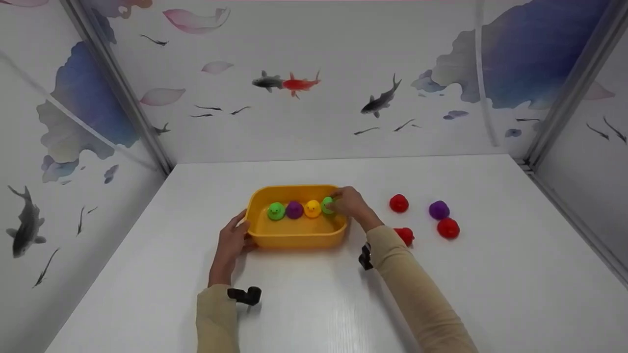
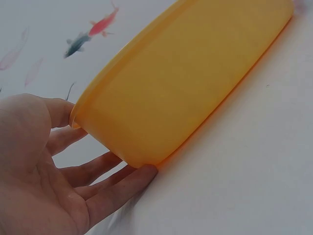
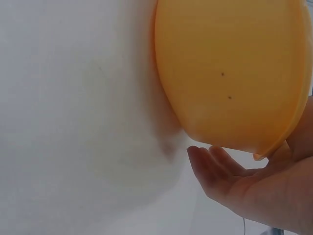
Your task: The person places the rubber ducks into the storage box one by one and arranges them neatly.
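Head view: a yellow tub (image 1: 294,238) sits on the white bench (image 1: 314,294) with a green duck (image 1: 275,211), a purple duck (image 1: 294,210) and a yellow duck (image 1: 312,208) lined up inside. The right hand (image 1: 349,205) holds a second green duck (image 1: 327,205) at the row's right end, fingers curled round it. The left hand (image 1: 231,241) braces the tub's left end. Three red ducks (image 1: 399,203) and another purple one (image 1: 438,210) wait on the bench, near the tub's right.

Left wrist view: the left hand's fingers (image 2: 105,166) lie straight and relaxed against the tub wall (image 2: 186,83).

Right wrist view: only the palm (image 3: 259,193) beside the tub (image 3: 230,68) shows; the grip is hidden.

Judging by this, the fourth duck is being set down; next comes letting go and reaching for a bench duck.
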{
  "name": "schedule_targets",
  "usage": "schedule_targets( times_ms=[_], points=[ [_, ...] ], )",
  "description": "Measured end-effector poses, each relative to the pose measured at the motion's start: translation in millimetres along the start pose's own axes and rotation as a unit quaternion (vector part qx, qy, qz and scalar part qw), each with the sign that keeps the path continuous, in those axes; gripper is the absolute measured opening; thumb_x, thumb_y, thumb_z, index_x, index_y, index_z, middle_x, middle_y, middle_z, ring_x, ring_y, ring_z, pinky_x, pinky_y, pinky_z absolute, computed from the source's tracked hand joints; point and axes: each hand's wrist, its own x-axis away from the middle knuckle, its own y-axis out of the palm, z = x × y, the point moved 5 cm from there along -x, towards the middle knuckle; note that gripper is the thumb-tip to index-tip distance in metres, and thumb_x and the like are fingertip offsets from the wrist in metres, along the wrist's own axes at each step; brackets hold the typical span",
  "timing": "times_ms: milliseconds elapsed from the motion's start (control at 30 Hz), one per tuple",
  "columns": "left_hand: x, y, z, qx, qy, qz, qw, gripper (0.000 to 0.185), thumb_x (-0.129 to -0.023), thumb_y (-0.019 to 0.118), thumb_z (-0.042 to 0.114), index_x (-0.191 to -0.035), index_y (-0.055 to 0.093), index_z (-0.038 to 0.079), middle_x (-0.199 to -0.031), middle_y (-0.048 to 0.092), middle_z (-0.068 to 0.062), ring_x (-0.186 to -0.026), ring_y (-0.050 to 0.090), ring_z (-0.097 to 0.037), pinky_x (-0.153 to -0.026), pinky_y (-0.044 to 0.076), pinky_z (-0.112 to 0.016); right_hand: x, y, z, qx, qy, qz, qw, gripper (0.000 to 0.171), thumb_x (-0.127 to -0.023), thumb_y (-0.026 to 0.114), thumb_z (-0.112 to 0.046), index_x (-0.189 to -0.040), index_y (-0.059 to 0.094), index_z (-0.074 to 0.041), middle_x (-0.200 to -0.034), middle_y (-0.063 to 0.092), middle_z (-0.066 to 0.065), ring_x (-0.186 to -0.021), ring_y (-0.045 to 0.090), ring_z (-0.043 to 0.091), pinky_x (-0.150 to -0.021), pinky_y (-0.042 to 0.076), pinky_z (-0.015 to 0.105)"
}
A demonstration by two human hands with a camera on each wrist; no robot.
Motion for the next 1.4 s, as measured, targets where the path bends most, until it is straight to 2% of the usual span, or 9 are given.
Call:
schedule_targets(
  times_ms=[267,533,767,1067,1267,1400],
  points=[
    [-1.9,1.3,-0.2,0.003,0.000,-0.003,1.0000,0.051,-0.107,0.045,0.032,-0.156,0.036,0.030,-0.137,0.062,-0.015,-0.090,0.068,-0.015,-0.084,0.060,-0.028,-0.7,-0.5,-0.9,0.013,-0.002,0.004,1.000,0.045,-0.094,0.069,-0.015,-0.136,0.060,0.000,-0.139,0.057,0.016,-0.120,0.055,0.027,-0.111,0.048,0.039],
    [-1.7,1.8,-1.9,0.007,-0.001,-0.001,1.0000,0.050,-0.107,0.045,0.031,-0.156,0.037,0.029,-0.137,0.062,-0.015,-0.088,0.067,-0.014,-0.084,0.060,-0.029,-2.1,4.2,-1.6,0.032,-0.004,0.015,0.999,0.037,-0.093,0.067,-0.008,-0.128,0.064,0.004,-0.129,0.063,0.017,-0.110,0.059,0.025,-0.103,0.054,0.038],
    [-1.5,1.0,-2.1,0.007,-0.003,0.004,1.0000,0.050,-0.106,0.045,0.031,-0.156,0.036,0.030,-0.139,0.061,-0.013,-0.092,0.067,-0.016,-0.086,0.060,-0.029,-0.8,8.3,0.5,0.010,0.005,0.029,1.000,0.039,-0.092,0.066,-0.007,-0.129,0.064,0.005,-0.125,0.065,0.016,-0.103,0.058,0.023,-0.099,0.056,0.036],
    [-3.9,2.3,-1.1,0.003,-0.004,-0.003,1.0000,0.050,-0.106,0.045,0.032,-0.156,0.036,0.030,-0.139,0.061,-0.013,-0.093,0.066,-0.017,-0.088,0.060,-0.030,-1.2,6.1,6.2,-0.027,0.017,0.028,0.999,0.047,-0.095,0.068,-0.013,-0.138,0.057,0.002,-0.141,0.057,0.017,-0.120,0.056,0.025,-0.107,0.051,0.037],
    [-4.5,2.3,0.3,-0.011,-0.002,0.002,0.9999,0.051,-0.106,0.044,0.032,-0.157,0.035,0.030,-0.139,0.061,-0.012,-0.096,0.064,-0.018,-0.089,0.059,-0.030,0.6,1.0,1.8,-0.015,0.021,0.018,1.000,0.049,-0.094,0.069,-0.013,-0.140,0.057,-0.004,-0.150,0.048,0.016,-0.129,0.050,0.027,-0.115,0.044,0.039],
    [-4.0,0.8,-0.4,-0.013,-0.005,0.007,0.9999,0.051,-0.106,0.044,0.032,-0.156,0.035,0.030,-0.137,0.061,-0.013,-0.095,0.063,-0.018,-0.087,0.059,-0.029,10.6,-8.3,-2.0,-0.003,-0.005,0.021,1.000,0.049,-0.095,0.068,-0.016,-0.142,0.057,-0.010,-0.157,0.041,0.014,-0.140,0.043,0.031,-0.118,0.039,0.043]
  ],
)
